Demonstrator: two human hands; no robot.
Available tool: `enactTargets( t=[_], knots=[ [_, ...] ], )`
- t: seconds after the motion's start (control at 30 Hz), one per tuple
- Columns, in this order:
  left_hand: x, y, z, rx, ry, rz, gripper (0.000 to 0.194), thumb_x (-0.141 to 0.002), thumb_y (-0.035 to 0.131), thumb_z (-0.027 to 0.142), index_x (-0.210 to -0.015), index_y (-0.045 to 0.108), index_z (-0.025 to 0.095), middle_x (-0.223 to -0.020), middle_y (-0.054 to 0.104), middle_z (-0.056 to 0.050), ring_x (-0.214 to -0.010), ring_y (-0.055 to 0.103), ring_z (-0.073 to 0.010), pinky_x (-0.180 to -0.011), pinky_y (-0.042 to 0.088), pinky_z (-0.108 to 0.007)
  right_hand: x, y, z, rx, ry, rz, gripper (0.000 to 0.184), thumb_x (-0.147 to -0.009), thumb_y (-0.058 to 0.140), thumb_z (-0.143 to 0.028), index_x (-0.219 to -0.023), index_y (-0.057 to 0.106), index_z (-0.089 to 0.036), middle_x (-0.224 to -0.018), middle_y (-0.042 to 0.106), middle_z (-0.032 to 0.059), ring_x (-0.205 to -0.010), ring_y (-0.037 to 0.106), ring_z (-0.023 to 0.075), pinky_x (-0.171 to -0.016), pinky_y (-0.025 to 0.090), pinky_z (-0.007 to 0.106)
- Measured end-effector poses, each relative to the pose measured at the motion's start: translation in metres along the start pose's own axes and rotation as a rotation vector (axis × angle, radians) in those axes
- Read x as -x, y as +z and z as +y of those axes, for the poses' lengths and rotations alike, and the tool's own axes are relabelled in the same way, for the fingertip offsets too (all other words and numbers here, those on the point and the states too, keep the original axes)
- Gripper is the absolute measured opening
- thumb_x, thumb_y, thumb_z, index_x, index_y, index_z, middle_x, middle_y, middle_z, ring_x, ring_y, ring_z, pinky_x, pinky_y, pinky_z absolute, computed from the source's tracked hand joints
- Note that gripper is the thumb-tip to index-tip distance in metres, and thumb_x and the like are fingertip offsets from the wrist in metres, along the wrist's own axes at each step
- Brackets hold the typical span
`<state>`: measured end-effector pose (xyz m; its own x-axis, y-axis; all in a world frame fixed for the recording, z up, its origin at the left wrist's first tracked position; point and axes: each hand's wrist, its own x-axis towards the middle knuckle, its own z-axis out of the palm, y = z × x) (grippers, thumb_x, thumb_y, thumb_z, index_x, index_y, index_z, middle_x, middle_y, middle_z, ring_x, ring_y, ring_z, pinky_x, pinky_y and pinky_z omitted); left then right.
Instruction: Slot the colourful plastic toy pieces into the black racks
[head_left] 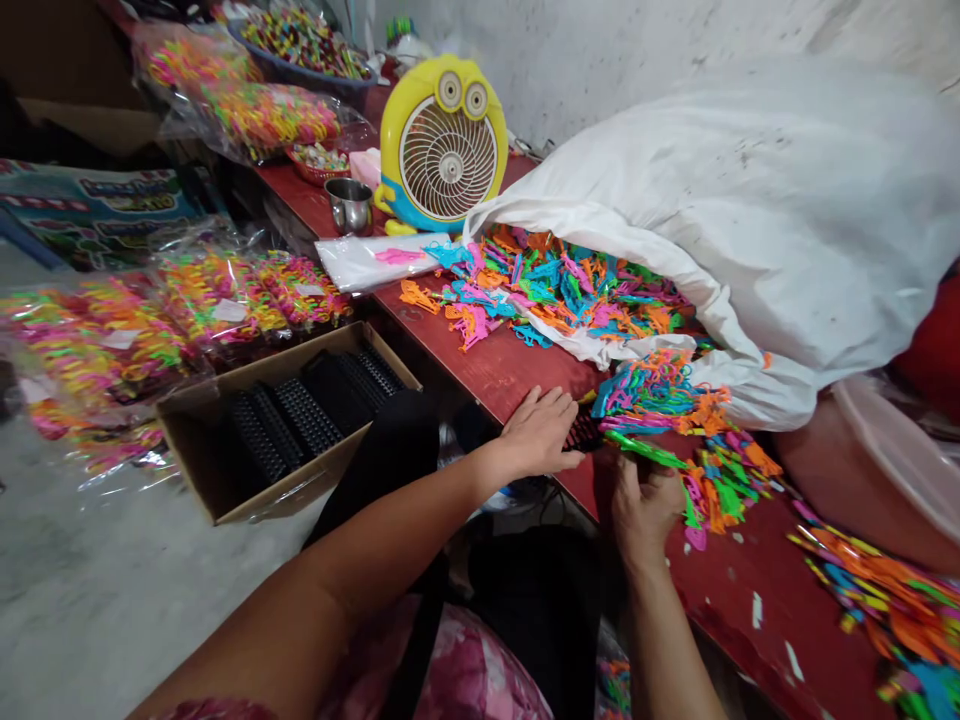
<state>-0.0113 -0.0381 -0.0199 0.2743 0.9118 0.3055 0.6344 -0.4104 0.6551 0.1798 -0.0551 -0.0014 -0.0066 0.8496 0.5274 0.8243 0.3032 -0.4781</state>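
My left hand (541, 432) lies palm down over the red table's edge, fingers stretched out, beside a small black ridged rack (582, 434). The hand partly covers that rack. My right hand (649, 502) is at the rack's other end, fingers curled around a long green plastic piece (646, 449). Its fingertips are partly hidden. Just beyond lies a stack of blue, orange and pink plastic pieces (651, 388). More loose coloured pieces (724, 480) lie right of my right hand.
A large white sack (735, 190) spills coloured pieces (570, 280) onto the red table (499, 372). A yellow fan (448, 150), metal cup (349, 205) and clear plastic bags (382, 258) stand behind. Left, a cardboard box (225, 505) holds black racks (307, 415). A pink basin (862, 460) is right.
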Motion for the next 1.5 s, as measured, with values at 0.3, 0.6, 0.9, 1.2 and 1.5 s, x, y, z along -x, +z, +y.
enactTargets(
  t=[0.3, 0.6, 0.9, 1.2, 1.5],
  knots=[
    [0.013, -0.010, 0.009, -0.083, -0.014, -0.042, 0.076, -0.083, 0.061, 0.048, -0.144, 0.043, 0.006, -0.153, 0.043, -0.019, -0.148, 0.030, -0.0320, -0.123, 0.015, -0.051, 0.008, -0.002, -0.007, 0.080, -0.077, 0.009, 0.031, -0.092, 0.047, -0.043, -0.090, 0.064, -0.017, -0.083, 0.067, 0.0109, -0.074, 0.061, 0.0239, -0.072, 0.044, 0.036],
    [0.016, -0.009, 0.008, -0.136, -0.012, -0.073, 0.074, -0.087, 0.055, 0.050, -0.147, 0.039, 0.009, -0.156, 0.038, -0.016, -0.150, 0.026, -0.0289, -0.124, 0.014, -0.050, 0.005, 0.007, -0.028, 0.271, -0.027, 0.008, 0.028, -0.091, 0.040, -0.039, -0.077, 0.054, -0.020, -0.069, 0.055, 0.0063, -0.063, 0.048, 0.0205, -0.061, 0.034, 0.032],
    [0.015, -0.017, 0.014, -0.090, -0.033, -0.078, 0.072, -0.084, 0.062, 0.048, -0.143, 0.044, 0.012, -0.153, 0.043, -0.015, -0.148, 0.030, -0.0289, -0.124, 0.016, -0.052, 0.007, 0.010, -0.034, 0.411, -0.005, 0.050, 0.037, -0.097, 0.039, -0.040, -0.076, 0.059, -0.017, -0.070, 0.060, 0.0079, -0.061, 0.051, 0.0183, -0.059, 0.030, 0.030],
    [0.017, -0.021, 0.016, 0.061, 0.008, 0.027, 0.067, -0.079, 0.070, 0.040, -0.137, 0.049, 0.015, -0.147, 0.049, -0.018, -0.141, 0.042, -0.0327, -0.118, 0.029, -0.057, -0.001, 0.002, -0.058, 0.497, 0.116, -0.099, 0.018, -0.096, 0.052, -0.030, -0.092, 0.063, -0.015, -0.081, 0.066, 0.0077, -0.064, 0.055, 0.0151, -0.057, 0.025, 0.028],
    [0.003, -0.037, 0.066, -0.016, 0.220, 0.431, 0.011, -0.091, 0.064, 0.032, -0.096, 0.068, 0.023, -0.094, 0.068, -0.004, -0.094, 0.060, -0.0207, -0.087, 0.042, -0.038, 0.003, 0.008, -0.048, 0.261, 0.087, -0.070, 0.022, -0.096, 0.048, -0.033, -0.090, 0.062, -0.017, -0.082, 0.067, 0.0068, -0.065, 0.056, 0.0158, -0.057, 0.025, 0.027]
  ],
)
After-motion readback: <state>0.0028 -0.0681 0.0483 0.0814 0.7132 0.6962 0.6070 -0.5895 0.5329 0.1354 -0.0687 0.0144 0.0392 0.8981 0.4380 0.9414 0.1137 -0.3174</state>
